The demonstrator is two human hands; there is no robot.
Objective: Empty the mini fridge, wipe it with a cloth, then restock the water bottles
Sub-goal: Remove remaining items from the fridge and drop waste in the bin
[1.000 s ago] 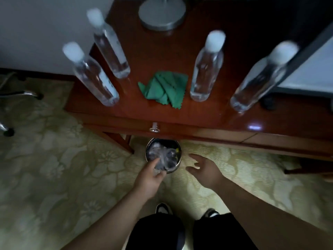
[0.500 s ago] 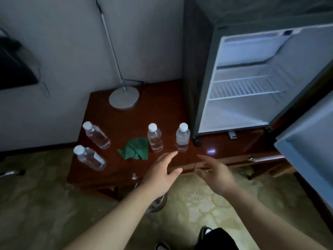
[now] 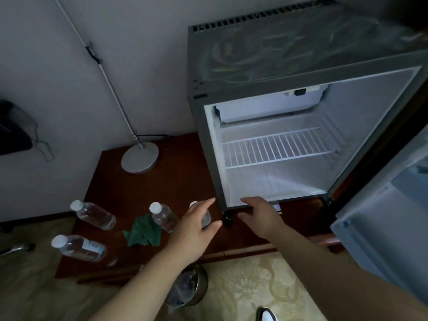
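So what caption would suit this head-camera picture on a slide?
Both empty hands, left hand and right hand, reach toward the open, emptied mini fridge; four water bottles and a green cloth wait on the desk.

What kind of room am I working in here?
Probably a hotel guest room. A mini fridge stands open and empty on a dark wood desk, small water bottles stand beside it, and the floor has patterned carpet with a small metal waste bin under the desk.
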